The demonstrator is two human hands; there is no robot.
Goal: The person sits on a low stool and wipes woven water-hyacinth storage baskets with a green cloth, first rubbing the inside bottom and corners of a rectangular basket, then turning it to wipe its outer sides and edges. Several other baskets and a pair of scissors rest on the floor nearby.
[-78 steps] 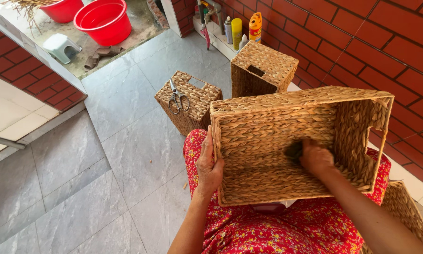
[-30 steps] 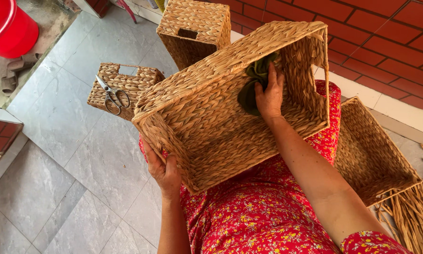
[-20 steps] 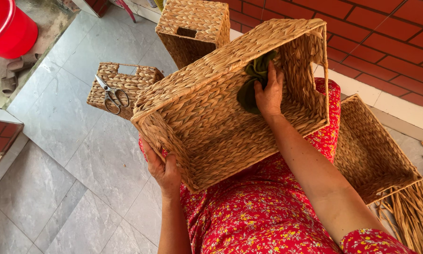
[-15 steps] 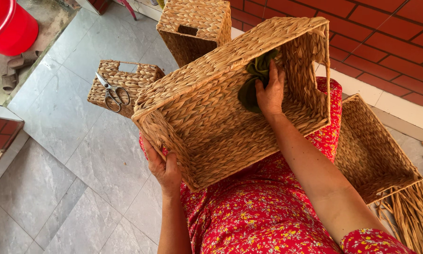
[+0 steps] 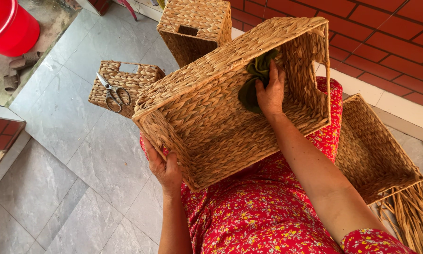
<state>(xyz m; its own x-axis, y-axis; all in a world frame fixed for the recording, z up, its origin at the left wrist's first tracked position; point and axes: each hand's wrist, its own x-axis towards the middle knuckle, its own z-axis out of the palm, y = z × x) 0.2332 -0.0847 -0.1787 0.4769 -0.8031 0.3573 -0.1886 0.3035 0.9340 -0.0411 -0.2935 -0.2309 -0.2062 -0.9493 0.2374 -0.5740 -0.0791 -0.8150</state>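
Grey floor tiles (image 5: pixel 70 155) lie open at lower left. My left hand (image 5: pixel 164 164) grips the lower corner of the woven basket (image 5: pixel 207 122) at frame centre on my lap. My right hand (image 5: pixel 270 89) presses a green cloth (image 5: pixel 249 91) flat inside it, near the far wall.

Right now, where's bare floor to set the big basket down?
Free: grey tiles left of the left hand, between the small basket carrying scissors and the brick step. Crowded: right side, where an open basket and loose reeds sit against the wall.
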